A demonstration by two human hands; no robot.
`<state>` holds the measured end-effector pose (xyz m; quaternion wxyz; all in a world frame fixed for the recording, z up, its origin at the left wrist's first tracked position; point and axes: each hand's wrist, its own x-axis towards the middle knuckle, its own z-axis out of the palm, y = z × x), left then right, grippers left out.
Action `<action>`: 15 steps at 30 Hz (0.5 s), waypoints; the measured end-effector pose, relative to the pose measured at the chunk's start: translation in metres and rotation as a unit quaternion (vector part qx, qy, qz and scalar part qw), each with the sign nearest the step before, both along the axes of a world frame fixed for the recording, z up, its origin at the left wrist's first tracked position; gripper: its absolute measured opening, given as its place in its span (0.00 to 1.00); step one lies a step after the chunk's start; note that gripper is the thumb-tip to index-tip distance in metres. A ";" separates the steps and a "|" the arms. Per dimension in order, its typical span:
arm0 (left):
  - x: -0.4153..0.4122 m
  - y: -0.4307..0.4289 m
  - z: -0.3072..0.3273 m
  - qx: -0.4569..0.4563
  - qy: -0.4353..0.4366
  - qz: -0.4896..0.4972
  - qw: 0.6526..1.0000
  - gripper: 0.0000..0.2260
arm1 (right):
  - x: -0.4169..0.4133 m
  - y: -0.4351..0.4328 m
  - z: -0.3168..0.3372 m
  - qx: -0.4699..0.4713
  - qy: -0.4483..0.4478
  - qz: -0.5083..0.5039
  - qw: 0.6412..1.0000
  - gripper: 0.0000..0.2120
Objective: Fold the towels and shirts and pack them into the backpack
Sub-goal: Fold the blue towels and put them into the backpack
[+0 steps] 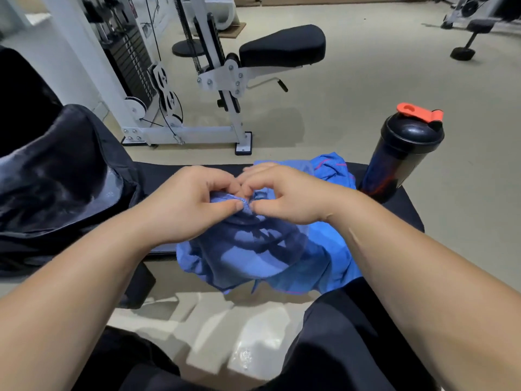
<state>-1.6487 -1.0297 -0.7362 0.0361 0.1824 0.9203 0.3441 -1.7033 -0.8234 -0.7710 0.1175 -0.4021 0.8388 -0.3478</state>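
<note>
Head view is looking down on a black bench (400, 218) where a person is sitting and working with both hands side by side at the middle. The left hand (186, 204) and the right hand (284, 196) are each pinching the same bunched edge of a darker blue cloth (253, 249) between thumb and curled fingers, with their fingertips almost touching. The cloth is hanging from that pinch and draping in loose folds toward the near edge of the bench. Whether it is a towel or a shirt is not showing. It is lying over a brighter blue garment (329, 258), which is spreading out to the right and to the far side beneath it, crumpled and unfolded.

The backpack (62, 170) is sitting at the left end of the bench with its dark mouth gaping toward the hands. A black shaker bottle (403, 156) with an orange-red cap is standing upright at the far right corner, just beside the heap. A weight machine (197, 80) is standing on the floor beyond.

Folding seems to be only beginning, with an edge being found and nothing packed that is showing. The next move is probably calling for the hands to part along that edge, drawing the cloth flat and clear of the garment under it, while staying away from the bottle.
</note>
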 end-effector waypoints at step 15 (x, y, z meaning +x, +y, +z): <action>0.012 -0.033 0.008 -0.076 0.169 0.076 0.980 0.03 | 0.010 -0.012 0.014 0.062 0.009 -0.046 0.997 0.10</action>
